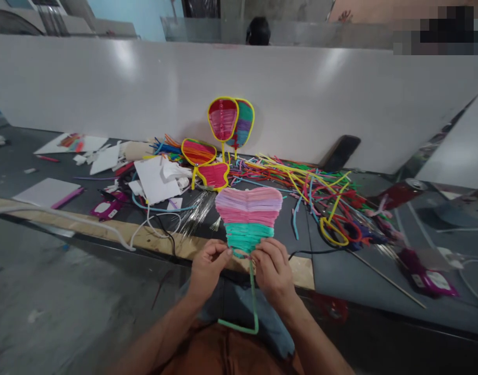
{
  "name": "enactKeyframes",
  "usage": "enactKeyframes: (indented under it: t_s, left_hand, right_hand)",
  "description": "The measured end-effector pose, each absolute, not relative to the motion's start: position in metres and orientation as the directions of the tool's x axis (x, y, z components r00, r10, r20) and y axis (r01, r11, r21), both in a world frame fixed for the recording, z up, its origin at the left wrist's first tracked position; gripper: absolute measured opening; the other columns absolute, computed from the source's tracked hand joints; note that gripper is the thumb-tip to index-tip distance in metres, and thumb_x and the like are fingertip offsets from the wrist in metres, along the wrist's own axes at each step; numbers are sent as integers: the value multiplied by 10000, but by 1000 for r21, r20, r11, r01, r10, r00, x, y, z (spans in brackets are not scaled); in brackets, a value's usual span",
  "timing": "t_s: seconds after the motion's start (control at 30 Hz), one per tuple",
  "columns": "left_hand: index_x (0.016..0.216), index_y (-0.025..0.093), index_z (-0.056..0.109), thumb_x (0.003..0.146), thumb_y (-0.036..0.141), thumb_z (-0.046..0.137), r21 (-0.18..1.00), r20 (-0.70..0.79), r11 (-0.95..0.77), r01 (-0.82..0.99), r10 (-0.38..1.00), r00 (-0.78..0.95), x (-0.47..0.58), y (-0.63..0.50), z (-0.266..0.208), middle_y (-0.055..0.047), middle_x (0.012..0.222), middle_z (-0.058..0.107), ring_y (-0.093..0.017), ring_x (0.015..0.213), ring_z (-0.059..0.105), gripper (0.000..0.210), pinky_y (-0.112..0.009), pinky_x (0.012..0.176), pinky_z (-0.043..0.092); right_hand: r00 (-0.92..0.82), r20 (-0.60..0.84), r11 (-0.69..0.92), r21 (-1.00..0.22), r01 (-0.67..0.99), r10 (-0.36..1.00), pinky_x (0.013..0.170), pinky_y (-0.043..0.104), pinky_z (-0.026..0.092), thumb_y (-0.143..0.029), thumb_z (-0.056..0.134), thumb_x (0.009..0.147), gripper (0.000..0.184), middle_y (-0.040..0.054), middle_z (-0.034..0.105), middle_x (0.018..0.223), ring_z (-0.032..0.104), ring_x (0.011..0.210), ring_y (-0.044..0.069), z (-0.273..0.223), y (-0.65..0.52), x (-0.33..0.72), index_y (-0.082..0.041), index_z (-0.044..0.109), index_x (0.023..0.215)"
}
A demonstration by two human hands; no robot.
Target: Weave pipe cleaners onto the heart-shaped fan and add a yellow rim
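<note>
Both hands hold a fan-shaped panel made of pipe cleaners, striped pink, lilac, darker pink and teal, upright over the table's front edge. My left hand pinches its lower left corner between thumb and fingers. At the lower right, my right hand is closed on the panel's edge, close to where a light green pipe cleaner hangs down and bends to the left over my lap. What exactly lies between the right fingertips is partly hidden.
Finished yellow-rimmed fans lean against the white partition. Loose colourful pipe cleaners are heaped behind the panel. A phone, a drink can, white paper, cables and a thin stick lie around on the dark table.
</note>
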State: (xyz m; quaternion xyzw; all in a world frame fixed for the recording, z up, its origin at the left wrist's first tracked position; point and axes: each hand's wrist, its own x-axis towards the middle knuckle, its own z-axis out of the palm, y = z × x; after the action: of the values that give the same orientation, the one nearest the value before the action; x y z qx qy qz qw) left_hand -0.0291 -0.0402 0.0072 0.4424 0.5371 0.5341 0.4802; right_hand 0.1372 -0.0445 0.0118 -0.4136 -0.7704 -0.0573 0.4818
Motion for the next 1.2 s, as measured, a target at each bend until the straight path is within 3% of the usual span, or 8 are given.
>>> enactKeyframes:
  t_s: [0.1,0.23,0.33,0.47,0.63,0.83,1.0,1.2]
  left_hand:
    - [619,172,653,712,299,663,986,47,-14,167,979,-199,-28,-36,5,-20,762,572,-150,742,551,159,-247,683,429]
    - [577,173,627,719,292,645,970,99,-44,240,970,-223,-27,-32,7,-12,728,562,-141,712,541,185,-244,666,419]
    - [652,171,627,673,339,715,999,-25,18,-46,987,-159,-23,-30,10,-4,735,585,-134,712,553,191,-247,689,438]
    - [897,185,634,562,424,812,828,-196,267,-492,962,193,-11,-31,13,-24,799,663,-158,730,612,448,-297,730,491]
    - [759,143,683,688,383,742,822,-247,321,-471,945,214,1,-33,15,-38,748,696,-168,733,641,257,-294,750,505]
    - [776,129,695,663,390,758,825,-305,340,-452,940,151,-2,-29,14,-49,714,708,-167,633,646,291,-297,637,532]
    - [791,142,711,655,377,767,812,-285,333,-479,943,173,-1,-27,14,-48,772,721,-189,746,658,277,-304,695,530]
    - [788,146,719,656,421,754,853,-276,333,-403,941,193,-3,-29,13,-53,773,720,-220,849,645,307,-317,773,503]
  right_hand:
    - [-194,789,635,-295,714,584,850,415,526,-55,536,844,151,80,578,899,540,977,220,10,-40,132,-178,591,912]
    - [-163,793,621,-312,719,587,835,403,523,-62,515,855,150,69,570,878,545,955,208,9,-34,130,-190,589,880]
    - [-89,798,600,-369,710,596,815,397,519,-76,521,854,138,63,568,873,548,950,206,8,-32,132,-197,587,871]
    - [0,807,609,-446,656,591,811,399,509,-73,528,840,146,58,573,879,554,940,203,8,-31,130,-202,590,872]
    - [-65,789,667,-469,579,611,815,413,502,-85,531,845,162,59,590,903,551,968,210,4,-34,129,-215,599,914]
    - [92,661,499,-642,582,745,830,421,459,-127,484,879,158,71,572,973,525,964,206,-2,-43,142,-207,575,981]
    - [-8,657,505,-572,646,754,799,395,437,-160,604,827,147,52,578,925,494,902,203,-1,-46,137,-214,591,963]
    - [-35,675,516,-528,675,737,777,379,418,-114,570,835,111,50,586,900,472,858,192,2,-41,132,-210,590,885]
